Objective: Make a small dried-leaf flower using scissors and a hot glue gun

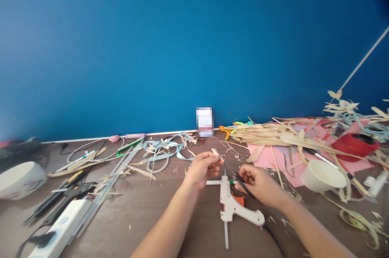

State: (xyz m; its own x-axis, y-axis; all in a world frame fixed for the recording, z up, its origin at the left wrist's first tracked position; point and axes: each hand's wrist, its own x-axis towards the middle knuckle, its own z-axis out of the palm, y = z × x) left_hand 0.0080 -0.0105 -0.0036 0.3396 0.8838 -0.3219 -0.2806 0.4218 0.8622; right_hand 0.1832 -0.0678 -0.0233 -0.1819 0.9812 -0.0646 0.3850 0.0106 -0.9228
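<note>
Above the counter (146,217) and the white glue gun (234,205), the left hand (202,169) pinches a small pale leaf strip (217,153) while the right hand (259,183) grips black scissors (238,177) angled toward it, apparently trimming; a clean snip calls for holding the strip steady between the blades.

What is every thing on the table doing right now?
left hand: pinching a pale strip, raised.
right hand: holding scissors, tips at the strip.
glue gun: lying flat, untouched.
white cup: tipped on its side.
white bowl: upright.
</note>
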